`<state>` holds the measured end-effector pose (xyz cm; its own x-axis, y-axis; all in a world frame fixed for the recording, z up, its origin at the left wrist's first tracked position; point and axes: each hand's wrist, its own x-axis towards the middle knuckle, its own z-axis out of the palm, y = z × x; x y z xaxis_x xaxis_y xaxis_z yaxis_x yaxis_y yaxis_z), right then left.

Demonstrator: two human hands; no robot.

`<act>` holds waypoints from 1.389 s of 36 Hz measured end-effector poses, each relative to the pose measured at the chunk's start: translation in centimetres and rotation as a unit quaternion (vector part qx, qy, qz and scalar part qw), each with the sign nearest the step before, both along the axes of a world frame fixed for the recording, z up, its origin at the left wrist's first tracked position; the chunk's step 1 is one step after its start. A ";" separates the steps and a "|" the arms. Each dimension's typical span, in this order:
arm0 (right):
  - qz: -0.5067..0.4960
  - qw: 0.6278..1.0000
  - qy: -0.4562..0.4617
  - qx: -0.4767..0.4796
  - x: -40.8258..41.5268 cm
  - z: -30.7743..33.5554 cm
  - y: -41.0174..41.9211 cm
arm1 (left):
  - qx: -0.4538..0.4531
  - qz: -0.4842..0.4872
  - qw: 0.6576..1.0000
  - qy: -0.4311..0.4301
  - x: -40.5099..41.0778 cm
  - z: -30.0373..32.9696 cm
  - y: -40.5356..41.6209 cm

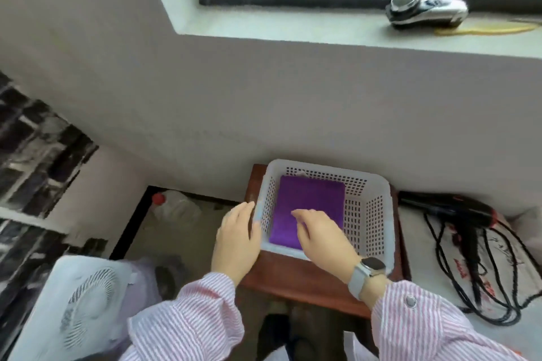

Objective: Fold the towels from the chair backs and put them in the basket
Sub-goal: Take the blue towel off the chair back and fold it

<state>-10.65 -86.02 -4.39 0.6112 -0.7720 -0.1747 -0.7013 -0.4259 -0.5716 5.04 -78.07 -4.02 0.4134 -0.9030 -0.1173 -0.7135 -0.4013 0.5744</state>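
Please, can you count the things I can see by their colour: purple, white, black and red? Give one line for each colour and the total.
Purple: 1, towel in the basket
White: 2, basket, fan
Black: 1, hair dryer
Red: 1, bottle cap
Total: 5

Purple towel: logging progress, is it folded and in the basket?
Yes: purple towel lies folded flat inside the white basket.
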 end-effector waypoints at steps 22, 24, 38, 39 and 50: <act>0.498 0.865 -0.052 -0.024 21.6 10.8 45.2 | -0.068 0.532 0.840 -0.077 6.5 10.1 57.3; 0.530 0.845 -0.065 -0.011 22.3 11.1 52.0 | -0.057 0.573 0.813 -0.084 5.4 10.8 64.4; 0.688 0.722 -0.080 0.005 25.3 13.4 86.1 | -0.036 0.723 0.673 -0.151 1.0 16.0 96.6; 0.688 0.721 -0.085 0.005 26.1 13.4 87.7 | -0.037 0.726 0.669 -0.156 1.3 16.0 98.0; 0.650 0.728 -0.182 -0.119 41.3 13.2 103.5 | -0.047 0.723 0.672 -0.151 11.1 15.5 111.2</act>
